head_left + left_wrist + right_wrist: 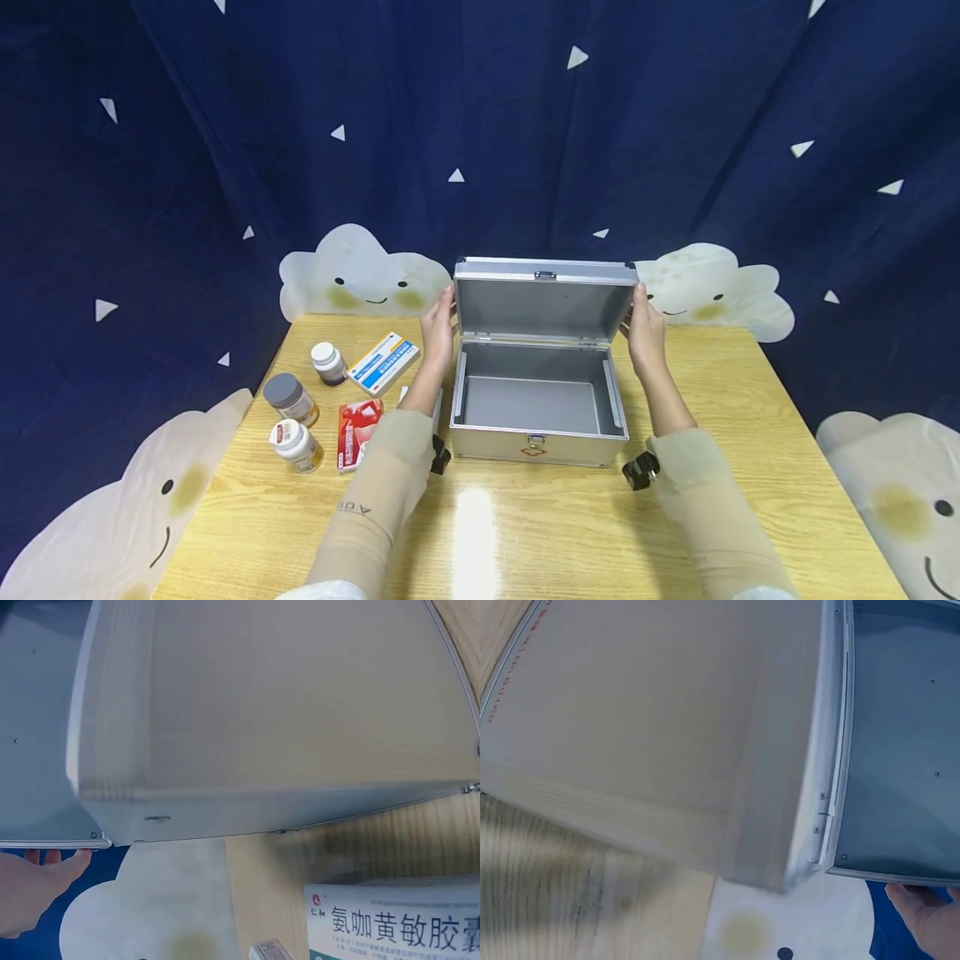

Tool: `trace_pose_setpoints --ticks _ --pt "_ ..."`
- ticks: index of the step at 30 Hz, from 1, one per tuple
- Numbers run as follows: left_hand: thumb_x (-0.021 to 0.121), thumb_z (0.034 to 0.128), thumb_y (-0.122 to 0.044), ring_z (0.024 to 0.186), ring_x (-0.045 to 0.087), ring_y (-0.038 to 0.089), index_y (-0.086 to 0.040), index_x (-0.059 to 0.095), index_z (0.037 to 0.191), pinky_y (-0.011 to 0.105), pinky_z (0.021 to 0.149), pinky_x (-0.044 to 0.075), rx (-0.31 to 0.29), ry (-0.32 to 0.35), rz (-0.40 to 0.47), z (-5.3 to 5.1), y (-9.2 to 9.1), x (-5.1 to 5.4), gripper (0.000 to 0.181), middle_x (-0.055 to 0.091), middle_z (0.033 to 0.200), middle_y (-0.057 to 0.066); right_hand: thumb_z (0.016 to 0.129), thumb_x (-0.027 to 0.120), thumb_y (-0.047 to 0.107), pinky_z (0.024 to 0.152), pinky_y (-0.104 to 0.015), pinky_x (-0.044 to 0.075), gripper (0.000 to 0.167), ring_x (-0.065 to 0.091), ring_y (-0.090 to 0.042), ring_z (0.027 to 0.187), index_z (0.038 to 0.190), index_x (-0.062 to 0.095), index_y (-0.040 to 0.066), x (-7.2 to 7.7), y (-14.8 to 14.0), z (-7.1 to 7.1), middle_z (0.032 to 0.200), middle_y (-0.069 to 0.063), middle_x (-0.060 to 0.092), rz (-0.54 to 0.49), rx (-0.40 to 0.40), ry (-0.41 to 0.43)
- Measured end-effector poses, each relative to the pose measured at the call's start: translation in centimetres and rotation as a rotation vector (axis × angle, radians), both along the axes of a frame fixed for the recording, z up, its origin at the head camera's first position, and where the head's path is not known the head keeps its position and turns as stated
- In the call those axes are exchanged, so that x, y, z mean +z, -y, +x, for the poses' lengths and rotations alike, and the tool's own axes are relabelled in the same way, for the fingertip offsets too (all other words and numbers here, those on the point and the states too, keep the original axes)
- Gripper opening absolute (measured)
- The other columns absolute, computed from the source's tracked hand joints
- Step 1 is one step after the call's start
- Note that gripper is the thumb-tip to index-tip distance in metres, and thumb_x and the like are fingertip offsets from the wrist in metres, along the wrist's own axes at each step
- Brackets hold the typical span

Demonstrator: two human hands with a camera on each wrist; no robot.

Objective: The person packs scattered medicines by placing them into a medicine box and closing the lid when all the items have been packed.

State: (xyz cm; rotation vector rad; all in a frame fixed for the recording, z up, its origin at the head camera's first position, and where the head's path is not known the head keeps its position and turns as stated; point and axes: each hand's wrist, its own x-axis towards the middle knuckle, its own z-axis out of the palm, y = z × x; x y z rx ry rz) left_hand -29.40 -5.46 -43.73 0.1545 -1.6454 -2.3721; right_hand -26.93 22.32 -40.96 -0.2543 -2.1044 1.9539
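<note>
A silver aluminium case (536, 446) stands on the table with its lid (545, 304) raised. The inside of its body shows bare grey walls and floor. My left hand (437, 333) holds the lid at its left edge, and in the left wrist view the fingers (71, 866) touch the lid's rim. On the other side my right hand (647, 333) holds the right edge, the thumb along the front and other fingers partly hidden behind the lid. In the right wrist view, the right hand (934, 922) is seen only in part at the lid's rim.
Left of the case are a white bottle (328, 363), a grey-capped bottle (291, 398), another white bottle (297, 446), a blue-and-white medicine box (384, 363) and a red box (358, 433). Another white medicine box (397, 919) lies close beside the case. A dark blue curtain (525, 125) hangs behind.
</note>
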Motion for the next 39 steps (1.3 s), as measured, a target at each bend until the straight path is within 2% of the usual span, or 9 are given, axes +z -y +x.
trace_pose_setpoints --ticks 5,8,16,19,22,24,29,34,39 --pt "0.049 0.0942 -0.029 0.112 0.053 0.033 0.006 0.059 0.115 0.051 0.091 0.042 0.008 -0.002 0.014 -0.6 0.0 -0.4 0.042 0.057 0.12 0.019 0.094 0.029 0.052 0.101 -0.042 0.035 0.066 0.041 -0.034 0.125 0.135 0.041 0.001 -0.9 -0.4 -0.5 0.136 -0.023 0.041 -0.05 0.034 0.008" --pt "0.051 0.0929 -0.03 0.108 0.053 0.031 0.011 0.059 0.109 0.051 0.089 0.044 0.019 0.017 0.02 -0.9 -0.1 -0.6 0.044 0.058 0.117 0.019 0.095 0.033 0.048 0.102 -0.043 0.033 0.064 0.038 -0.034 0.127 0.133 0.042 -0.003 -1.5 -0.7 -0.7 0.138 -0.022 0.038 -0.112 0.042 0.011" --pt "0.053 0.092 -0.03 0.104 0.054 0.029 0.015 0.059 0.102 0.049 0.088 0.046 0.044 0.039 0.015 -1.4 -0.4 -1.0 0.046 0.059 0.113 0.021 0.092 0.047 0.039 0.1 -0.041 0.037 0.056 0.043 -0.031 0.124 0.127 0.048 -0.005 -2.7 -0.9 -1.6 0.138 -0.015 0.041 -0.148 0.01 0.009" --pt "0.055 0.0911 -0.028 0.088 0.058 0.023 0.014 0.062 0.097 0.044 0.081 0.049 0.076 0.044 -0.019 -1.4 -0.5 -1.2 0.043 0.063 0.104 0.021 0.092 0.05 0.036 0.1 -0.04 0.037 0.053 0.042 -0.029 0.125 0.128 0.047 -0.003 -3.1 -1.0 -1.8 0.14 -0.012 0.039 -0.15 0.006 0.022" --pt "0.057 0.0899 -0.026 0.068 0.054 0.016 0.014 0.064 0.093 0.037 0.07 0.05 0.107 0.044 -0.051 -1.4 -0.6 -1.3 0.041 0.064 0.09 0.021 0.092 0.052 0.031 0.1 -0.041 0.036 0.051 0.04 -0.028 0.126 0.13 0.045 -0.001 -3.3 -1.1 -2.0 0.142 -0.008 0.036 -0.161 0.007 0.029" --pt "0.058 0.0898 -0.025 0.063 0.051 0.017 0.016 0.063 0.093 0.038 0.068 0.049 0.113 0.033 -0.062 -1.4 -0.6 -1.3 0.041 0.062 0.085 0.025 0.092 0.053 0.029 0.1 -0.041 0.036 0.05 0.039 -0.027 0.127 0.131 0.043 0.0 -3.4 -1.1 -2.0 0.144 -0.005 0.034 -0.157 0.008 0.033" --pt "0.058 0.09 -0.023 0.074 0.053 0.021 0.016 0.063 0.095 0.04 0.078 0.048 0.121 0.011 -0.078 -1.4 -0.7 -1.4 0.039 0.063 0.089 0.025 0.092 0.052 0.028 0.099 -0.038 0.038 0.048 0.038 -0.023 0.128 0.132 0.043 0.003 -3.5 -1.2 -2.1 0.143 -0.002 0.035 -0.118 0.004 0.047" --pt "0.059 0.0888 -0.021 0.066 0.047 0.011 0.016 0.064 0.093 0.027 0.066 0.044 0.152 0.019 -0.1 -1.5 -0.7 -1.6 0.037 0.06 0.074 0.013 0.093 0.052 0.026 0.098 -0.037 0.039 0.046 0.04 -0.025 0.127 0.133 0.043 0.005 -3.5 -1.1 -2.2 0.142 -0.006 0.037 -0.096 0.002 0.058" --pt "0.061 0.088 -0.021 0.072 0.049 0.006 0.012 0.065 0.094 0.023 0.072 0.045 0.167 0.023 -0.121 -1.5 -0.7 -1.6 0.034 0.066 0.095 0.018 0.093 0.051 0.026 0.097 -0.037 0.04 0.046 0.041 -0.026 0.126 0.133 0.043 0.005 -3.7 -1.1 -2.3 0.141 -0.009 0.038 -0.087 0.0 0.061"
